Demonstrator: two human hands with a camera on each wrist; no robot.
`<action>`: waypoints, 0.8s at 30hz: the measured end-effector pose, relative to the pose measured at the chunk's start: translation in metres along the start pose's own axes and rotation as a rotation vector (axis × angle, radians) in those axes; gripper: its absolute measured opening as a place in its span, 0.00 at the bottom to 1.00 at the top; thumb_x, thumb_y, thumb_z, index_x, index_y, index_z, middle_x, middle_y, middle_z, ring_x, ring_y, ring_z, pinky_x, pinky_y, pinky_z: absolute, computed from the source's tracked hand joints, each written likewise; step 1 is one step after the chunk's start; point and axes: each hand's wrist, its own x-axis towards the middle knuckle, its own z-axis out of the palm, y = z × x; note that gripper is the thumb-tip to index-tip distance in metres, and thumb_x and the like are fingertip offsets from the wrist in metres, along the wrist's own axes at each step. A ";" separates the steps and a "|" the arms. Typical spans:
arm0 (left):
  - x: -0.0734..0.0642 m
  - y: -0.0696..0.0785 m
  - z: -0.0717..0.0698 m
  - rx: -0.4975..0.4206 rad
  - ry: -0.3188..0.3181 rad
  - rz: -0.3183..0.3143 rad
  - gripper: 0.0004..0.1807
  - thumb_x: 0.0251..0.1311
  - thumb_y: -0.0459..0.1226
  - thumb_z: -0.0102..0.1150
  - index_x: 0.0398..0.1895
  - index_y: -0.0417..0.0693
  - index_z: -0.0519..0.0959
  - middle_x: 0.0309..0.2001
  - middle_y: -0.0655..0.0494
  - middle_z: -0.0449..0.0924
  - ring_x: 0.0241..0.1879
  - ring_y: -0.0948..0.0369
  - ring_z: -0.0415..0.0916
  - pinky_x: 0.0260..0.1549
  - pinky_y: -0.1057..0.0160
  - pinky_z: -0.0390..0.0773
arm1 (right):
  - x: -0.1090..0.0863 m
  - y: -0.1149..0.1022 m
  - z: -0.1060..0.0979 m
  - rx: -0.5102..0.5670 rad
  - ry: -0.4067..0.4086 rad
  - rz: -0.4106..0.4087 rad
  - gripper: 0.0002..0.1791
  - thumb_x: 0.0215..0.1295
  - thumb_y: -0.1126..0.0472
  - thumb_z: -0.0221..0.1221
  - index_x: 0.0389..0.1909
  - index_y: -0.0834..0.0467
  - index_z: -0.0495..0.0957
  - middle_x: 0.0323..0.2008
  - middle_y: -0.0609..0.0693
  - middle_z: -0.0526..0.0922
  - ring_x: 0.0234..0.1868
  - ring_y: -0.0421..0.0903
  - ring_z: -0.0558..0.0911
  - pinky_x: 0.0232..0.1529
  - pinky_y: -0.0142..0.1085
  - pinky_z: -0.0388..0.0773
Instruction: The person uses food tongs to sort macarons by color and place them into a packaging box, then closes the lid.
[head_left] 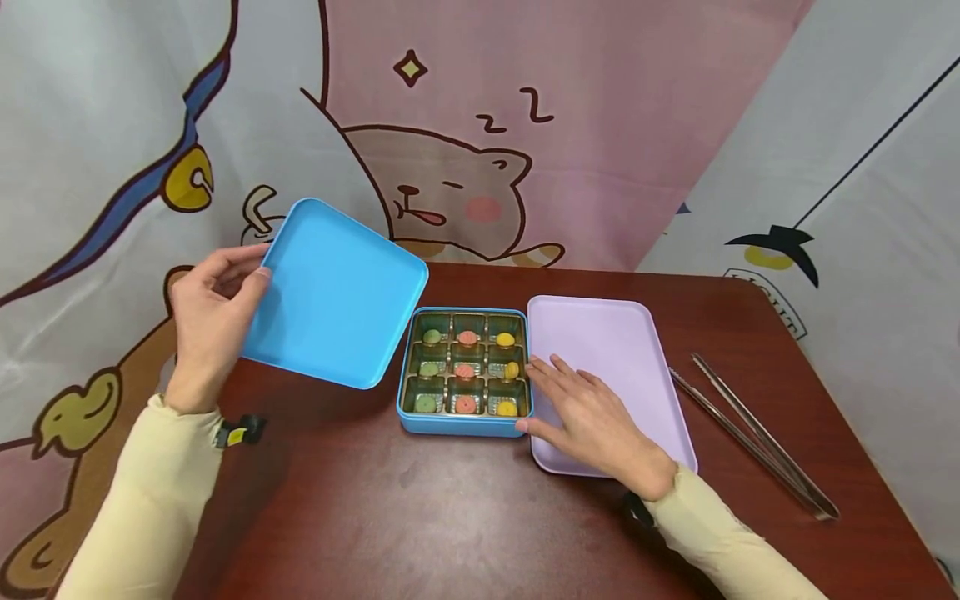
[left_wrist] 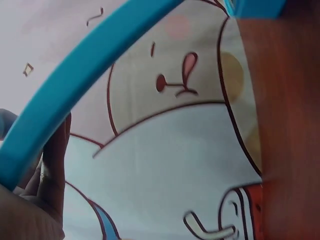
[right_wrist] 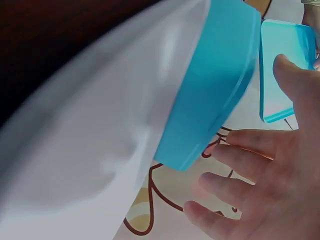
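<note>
My left hand (head_left: 212, 312) holds a blue lid (head_left: 341, 300) by its left edge, thumb on the face turned toward me, and the lid is tilted in the air left of the box. In the left wrist view the lid's rim (left_wrist: 75, 82) crosses the fingers. A blue box (head_left: 465, 426) stands uncovered on the table, with a gold divided insert. Its compartments hold small round pieces in columns of green (head_left: 428, 370), pink (head_left: 465, 371) and yellow (head_left: 507, 408). With fingers spread, my right hand (head_left: 592, 421) hovers over the purple tray, fingertips right at the box's right side.
The flat purple tray (head_left: 600, 325) lies against the box's right side. Right of it, metal tongs (head_left: 757, 442) lie spread on the dark wooden table (head_left: 420, 517). A cartoon-printed cloth (head_left: 600, 167) hangs behind the table's far edge.
</note>
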 end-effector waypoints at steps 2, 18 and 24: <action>-0.001 0.006 0.007 -0.025 0.007 0.031 0.15 0.69 0.36 0.63 0.56 0.44 0.87 0.41 0.68 0.86 0.38 0.69 0.83 0.40 0.75 0.78 | 0.002 -0.001 -0.003 0.019 0.011 0.014 0.48 0.67 0.32 0.62 0.76 0.60 0.67 0.75 0.56 0.69 0.75 0.60 0.67 0.66 0.60 0.70; -0.007 0.044 0.078 -0.276 0.009 0.195 0.14 0.68 0.30 0.60 0.55 0.38 0.86 0.42 0.50 0.88 0.35 0.64 0.84 0.37 0.71 0.81 | 0.047 -0.004 -0.036 0.374 0.110 0.108 0.47 0.74 0.33 0.55 0.84 0.50 0.51 0.81 0.52 0.57 0.80 0.54 0.59 0.73 0.58 0.61; -0.010 0.050 0.101 -0.321 -0.013 0.245 0.14 0.68 0.28 0.61 0.55 0.34 0.85 0.45 0.43 0.88 0.41 0.66 0.87 0.41 0.69 0.83 | 0.069 0.008 -0.036 0.643 0.092 0.144 0.48 0.75 0.30 0.49 0.84 0.53 0.49 0.79 0.51 0.61 0.76 0.55 0.67 0.71 0.54 0.67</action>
